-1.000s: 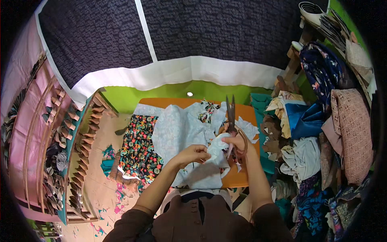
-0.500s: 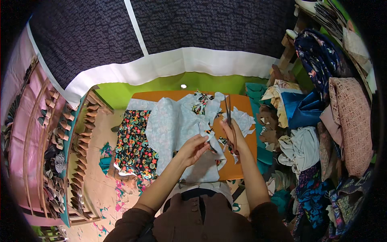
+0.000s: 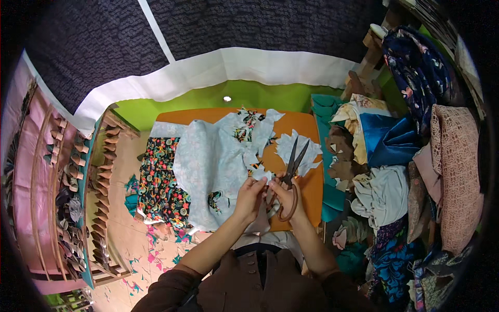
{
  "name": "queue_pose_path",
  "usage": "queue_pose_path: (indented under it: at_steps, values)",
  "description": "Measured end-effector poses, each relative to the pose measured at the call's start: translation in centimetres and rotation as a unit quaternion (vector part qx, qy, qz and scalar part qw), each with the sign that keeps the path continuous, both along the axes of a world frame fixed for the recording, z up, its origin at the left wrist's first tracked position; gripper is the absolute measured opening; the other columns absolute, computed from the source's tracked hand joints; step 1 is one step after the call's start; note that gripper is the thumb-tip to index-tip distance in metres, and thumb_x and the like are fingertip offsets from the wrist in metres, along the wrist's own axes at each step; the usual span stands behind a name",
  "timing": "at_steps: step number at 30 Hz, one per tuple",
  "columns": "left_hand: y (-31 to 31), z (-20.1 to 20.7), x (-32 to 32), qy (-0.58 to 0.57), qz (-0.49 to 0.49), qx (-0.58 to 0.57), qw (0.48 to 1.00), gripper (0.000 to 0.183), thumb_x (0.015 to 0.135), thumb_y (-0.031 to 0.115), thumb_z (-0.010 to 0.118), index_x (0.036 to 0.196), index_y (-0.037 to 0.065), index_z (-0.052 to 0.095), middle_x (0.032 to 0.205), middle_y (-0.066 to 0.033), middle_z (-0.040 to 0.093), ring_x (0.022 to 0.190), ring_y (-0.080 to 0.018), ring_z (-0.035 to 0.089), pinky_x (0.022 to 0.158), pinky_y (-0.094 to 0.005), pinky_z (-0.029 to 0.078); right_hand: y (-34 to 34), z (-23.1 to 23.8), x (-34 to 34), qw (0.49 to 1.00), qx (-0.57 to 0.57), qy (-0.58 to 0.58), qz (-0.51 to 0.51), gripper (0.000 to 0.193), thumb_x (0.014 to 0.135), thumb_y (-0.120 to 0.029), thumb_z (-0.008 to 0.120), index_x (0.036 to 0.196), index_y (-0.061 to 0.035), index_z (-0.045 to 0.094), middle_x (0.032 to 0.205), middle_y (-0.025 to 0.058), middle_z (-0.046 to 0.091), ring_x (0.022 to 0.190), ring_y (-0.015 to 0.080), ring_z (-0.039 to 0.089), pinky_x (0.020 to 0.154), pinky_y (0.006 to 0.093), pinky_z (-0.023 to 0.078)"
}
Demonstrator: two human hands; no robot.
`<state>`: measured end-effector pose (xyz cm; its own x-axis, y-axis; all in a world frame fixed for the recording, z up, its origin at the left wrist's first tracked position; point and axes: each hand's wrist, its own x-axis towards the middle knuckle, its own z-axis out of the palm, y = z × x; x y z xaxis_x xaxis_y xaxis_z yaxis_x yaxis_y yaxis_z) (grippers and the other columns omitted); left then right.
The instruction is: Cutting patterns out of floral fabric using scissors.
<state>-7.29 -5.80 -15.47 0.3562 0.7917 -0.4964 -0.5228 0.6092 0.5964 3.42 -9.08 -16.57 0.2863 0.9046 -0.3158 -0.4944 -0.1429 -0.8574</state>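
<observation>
My left hand (image 3: pixel 249 196) pinches a small white-backed cut fabric piece (image 3: pixel 262 173) above the table. Right beside it, my right hand (image 3: pixel 291 202) holds dark scissors (image 3: pixel 292 174) with brown handles. Their blades point away from me and stand somewhat apart. The right fingertips meet the left ones at the fabric piece, so both hands seem to touch it. Beneath and to the left lies a large pale fabric sheet (image 3: pixel 202 156), wrong side up. Black floral fabric (image 3: pixel 158 182) shows at its left. Jagged pale offcuts (image 3: pixel 299 152) lie behind the scissors.
An orange table (image 3: pixel 171 117) carries the cloth. Shoe lasts (image 3: pixel 106 184) line a rack on the left, and scraps (image 3: pixel 150 255) litter the floor. At the right are piled fabrics, among them blue satin (image 3: pixel 390 138) and pink lace (image 3: pixel 455 171). A dark patterned curtain (image 3: pixel 249 26) hangs behind.
My right hand has come in toward the left one, and the scissors have swung from nearly upright to a slant with blades apart. The view has shifted slightly.
</observation>
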Motion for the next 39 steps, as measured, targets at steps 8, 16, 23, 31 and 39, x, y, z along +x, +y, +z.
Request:
queue_pose_path:
  at_steps: [8, 16, 23, 31, 39]
  values:
    - [-0.3, 0.8, 1.0, -0.069, -0.027, -0.078, 0.994, 0.014, 0.081, 0.01, 0.054, 0.074, 0.006, 0.043, 0.079, -0.0057, 0.054, 0.072, -0.0123, 0.055, 0.066, -0.0215, 0.048, 0.9, 0.5, 3.2, 0.997, -0.002, -0.041, 0.063, 0.022, 0.073, -0.002, 0.06, 0.089, -0.0026, 0.045, 0.071, -0.0004, 0.05, 0.063, 0.0065, 0.049, 0.054, 0.0191, 0.04]
    - [0.1, 2.5, 1.9, -0.014, 0.021, 0.006, 1.0, 0.012, 0.078, 0.007, 0.057, 0.082, 0.003, 0.048, 0.082, -0.0055, 0.054, 0.075, -0.0106, 0.056, 0.069, -0.019, 0.048, -0.4, 2.2, 4.4, 0.98, 0.021, -0.133, 0.148, 0.02, 0.08, -0.015, 0.055, 0.093, -0.0028, 0.045, 0.078, 0.0003, 0.047, 0.069, 0.0066, 0.045, 0.061, 0.0204, 0.038]
    - [-0.7, 4.6, 4.4, 0.085, 0.083, 0.135, 0.984, 0.017, 0.077, 0.008, 0.06, 0.089, 0.0, 0.053, 0.08, -0.0051, 0.057, 0.071, -0.009, 0.053, 0.061, -0.0195, 0.042, -3.5, 2.9, 5.0, 0.962, 0.06, -0.144, 0.226, 0.04, 0.084, -0.045, 0.041, 0.099, -0.0077, 0.041, 0.073, -0.0025, 0.04, 0.062, 0.0059, 0.039, 0.053, 0.0192, 0.033]
    - [-2.0, 3.8, 5.8, 0.173, 0.129, 0.214, 0.953, 0.012, 0.075, 0.008, 0.062, 0.082, 0.0, 0.055, 0.068, 0.0002, 0.055, 0.058, -0.0033, 0.046, 0.051, -0.0174, 0.035, -4.1, 3.7, 5.9, 0.956, 0.071, -0.117, 0.259, 0.064, 0.07, -0.065, 0.04, 0.094, -0.0059, 0.039, 0.071, -0.0047, 0.034, 0.058, 0.0022, 0.033, 0.049, 0.0148, 0.029]
    - [-2.6, 3.9, 6.0, 0.209, 0.166, 0.209, 0.941, 0.012, 0.074, 0.009, 0.063, 0.077, 0.001, 0.054, 0.065, 0.0002, 0.054, 0.055, -0.0031, 0.046, 0.049, -0.0174, 0.035, -3.8, 4.2, 6.6, 0.944, 0.053, -0.149, 0.289, 0.071, 0.062, -0.072, 0.041, 0.09, -0.0065, 0.039, 0.069, -0.005, 0.033, 0.055, 0.0014, 0.031, 0.046, 0.0141, 0.025]
